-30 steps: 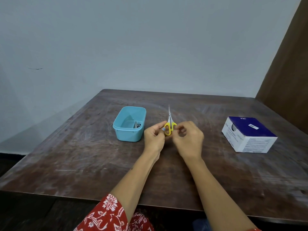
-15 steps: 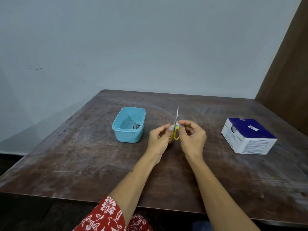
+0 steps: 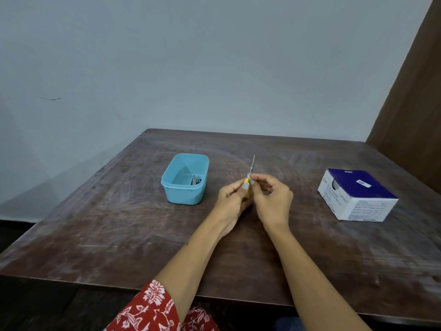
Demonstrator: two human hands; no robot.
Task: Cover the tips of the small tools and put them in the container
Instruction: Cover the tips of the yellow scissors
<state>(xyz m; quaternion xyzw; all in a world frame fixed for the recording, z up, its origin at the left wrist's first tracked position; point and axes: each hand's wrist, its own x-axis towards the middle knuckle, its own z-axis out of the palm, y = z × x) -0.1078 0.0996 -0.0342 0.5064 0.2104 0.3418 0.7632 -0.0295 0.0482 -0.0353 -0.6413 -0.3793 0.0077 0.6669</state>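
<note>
Centre frame: left hand grips yellow-handled scissors, blades bare, upright. Right hand pinches near pivot, holding something small, unclear. Capping step; next: cover tip, drop in blue container left.

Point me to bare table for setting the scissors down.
Free: between tub and left hand; between right hand and box; the wide near strip of table left of the forearms; behind the scissors to the far edge. Crowded only where both hands pinch the scissors.
</note>
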